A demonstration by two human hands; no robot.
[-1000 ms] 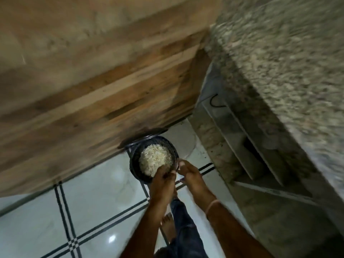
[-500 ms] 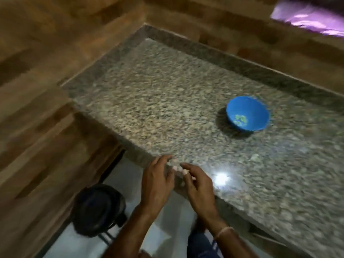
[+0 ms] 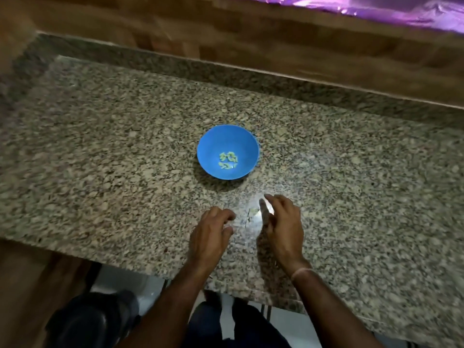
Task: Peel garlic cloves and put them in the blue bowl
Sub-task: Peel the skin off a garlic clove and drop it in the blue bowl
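Dim, warm light, with one white patch of glare on the counter (image 3: 125,146) just beside the right hand (image 3: 283,227) and a purple glow at the far right. The blue bowl (image 3: 241,139) throws a dark shadow to its near left. The whole view is soft, the far wooden wall (image 3: 226,28) smeared, the counter's edges bowed

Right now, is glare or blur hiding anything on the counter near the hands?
Head view: a glare patch on the granite countertop between the left hand and right hand washes out a small pale piece; the blue bowl and its garlic cloves read clear; the wooden wall behind is blurred.
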